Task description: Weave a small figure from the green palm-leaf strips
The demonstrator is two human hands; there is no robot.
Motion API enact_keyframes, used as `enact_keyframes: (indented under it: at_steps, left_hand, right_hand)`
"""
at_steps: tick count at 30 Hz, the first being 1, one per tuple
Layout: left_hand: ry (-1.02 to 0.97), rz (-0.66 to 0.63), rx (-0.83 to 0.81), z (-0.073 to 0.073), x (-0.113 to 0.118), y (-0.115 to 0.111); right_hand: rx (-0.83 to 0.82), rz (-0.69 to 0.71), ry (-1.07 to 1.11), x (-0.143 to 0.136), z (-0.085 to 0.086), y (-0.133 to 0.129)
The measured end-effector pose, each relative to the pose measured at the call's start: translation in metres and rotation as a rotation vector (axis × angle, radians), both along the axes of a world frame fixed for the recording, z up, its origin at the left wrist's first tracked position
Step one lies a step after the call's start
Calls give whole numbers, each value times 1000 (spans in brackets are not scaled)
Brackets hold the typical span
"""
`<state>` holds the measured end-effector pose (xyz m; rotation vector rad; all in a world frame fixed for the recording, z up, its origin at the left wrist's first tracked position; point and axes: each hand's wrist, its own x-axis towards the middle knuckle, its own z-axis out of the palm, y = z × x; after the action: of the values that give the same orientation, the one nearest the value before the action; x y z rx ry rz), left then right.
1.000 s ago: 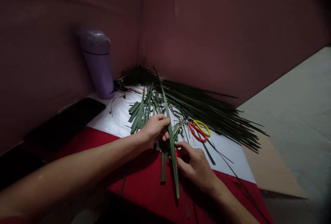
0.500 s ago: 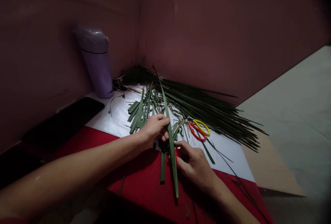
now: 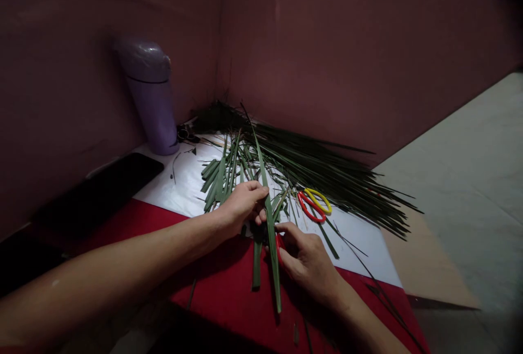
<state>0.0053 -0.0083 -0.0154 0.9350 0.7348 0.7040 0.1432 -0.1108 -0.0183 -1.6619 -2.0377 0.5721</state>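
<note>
The long green leaf [image 3: 270, 223] slants over the edge where a white sheet [image 3: 363, 248] meets red cloth [image 3: 220, 299], narrow and smooth, tapering at both ends. On its left, the left hand [image 3: 244, 201] pinches it between closed thumb and fingers near mid-length, probably to steady it with the lower part free. Right of it, the right hand [image 3: 308, 256] curls its fingers, partly closed, round a glossy red handle [image 3: 280, 248]; the leaf covers the rest, perhaps a cutting tool. Stiff, flat leaf pieces [image 3: 222, 179] lie left of the leaf; yellow-and-red scissors [image 3: 315, 204] lie right of it, likely within easy reach, below a dark, stringy bundle [image 3: 330, 171].
</note>
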Motion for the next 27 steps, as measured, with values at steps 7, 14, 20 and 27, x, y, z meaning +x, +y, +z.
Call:
enact_keyframes:
  at_steps: [7,14,20,27]
  left_hand:
    - [-12,-3,6,0,-1,0]
    - [-9,-2,4,1,-1,0]
    - [-15,-6,9,0,-1,0]
    - [-12,1,7,1,-1,-1]
  right_hand:
    - [-2,-6,-4,0,-1,0]
    - [5,-5,3,1,-2,0]
    - [11,0,1,1,-2,0]
    - [21,3,30,2,-3,0]
